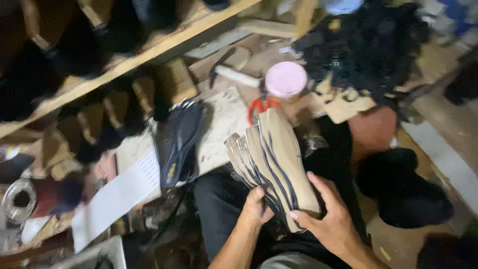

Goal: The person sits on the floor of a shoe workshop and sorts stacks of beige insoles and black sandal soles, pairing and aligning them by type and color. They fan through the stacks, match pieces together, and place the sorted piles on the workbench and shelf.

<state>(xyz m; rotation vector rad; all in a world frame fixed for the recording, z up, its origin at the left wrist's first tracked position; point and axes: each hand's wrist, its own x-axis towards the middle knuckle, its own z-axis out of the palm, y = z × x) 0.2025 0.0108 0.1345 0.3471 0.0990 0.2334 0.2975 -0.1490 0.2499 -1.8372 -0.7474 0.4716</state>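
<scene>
Holding a fanned stack of tan shoe soles (271, 159) over the lap, both hands closed on its near end.

Going left to right: a second stack of black insoles (180, 142) lies on the pale work board (224, 119), apart from the hands; the left hand (256, 206) grips the tan stack's lower edge, the right hand (331, 219) clamps its side. Judging by this, the tan soles are gathered but not yet set down; red-handled scissors (259, 105) and a pink lid (286, 79) lie beyond.
</scene>
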